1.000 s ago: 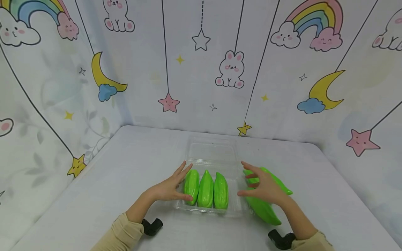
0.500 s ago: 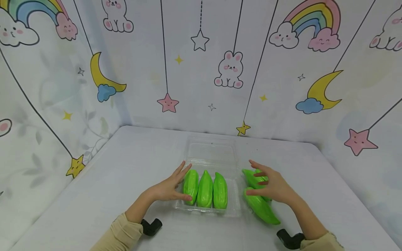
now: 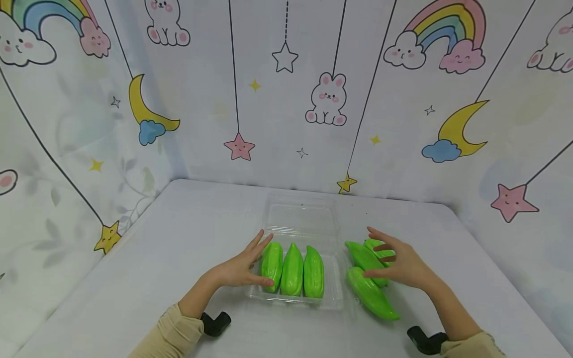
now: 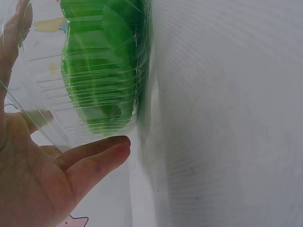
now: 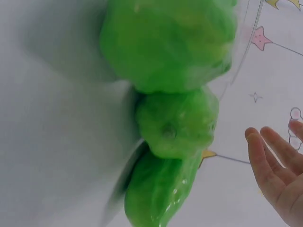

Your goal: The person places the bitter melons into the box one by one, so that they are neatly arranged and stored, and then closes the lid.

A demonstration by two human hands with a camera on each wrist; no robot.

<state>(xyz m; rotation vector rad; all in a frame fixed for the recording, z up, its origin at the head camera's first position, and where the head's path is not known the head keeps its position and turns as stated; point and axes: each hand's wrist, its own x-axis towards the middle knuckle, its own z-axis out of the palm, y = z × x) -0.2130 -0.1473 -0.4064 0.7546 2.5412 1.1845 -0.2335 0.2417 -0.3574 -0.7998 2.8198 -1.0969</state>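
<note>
A clear plastic clamshell box (image 3: 333,286) lies with its lid folded back on the table. Inside, three glossy green, cucumber-like toy vegetables (image 3: 292,271) lie side by side toward the left, each tapering at the far end. My left hand (image 3: 237,268) is at the box's left side, fingers spread; in the left wrist view its thumb (image 4: 99,163) is close to the ribbed wall, contact unclear. To the right of the box, three similar vegetables (image 3: 371,296) lie loose together. Over them hovers my right hand (image 3: 405,263), fingers spread and holding nothing, apart from them in the right wrist view.
The white table (image 3: 201,223) has free room left of the box and to the far right. A patterned cloth (image 3: 286,109) rises behind and at both sides. Black angled pieces, one by each wrist (image 3: 216,324), stick out over the table.
My right hand has moved rightward, away from the box and over the loose vegetables, uncovering more of them. The left hand, the box and its contents stay put.
</note>
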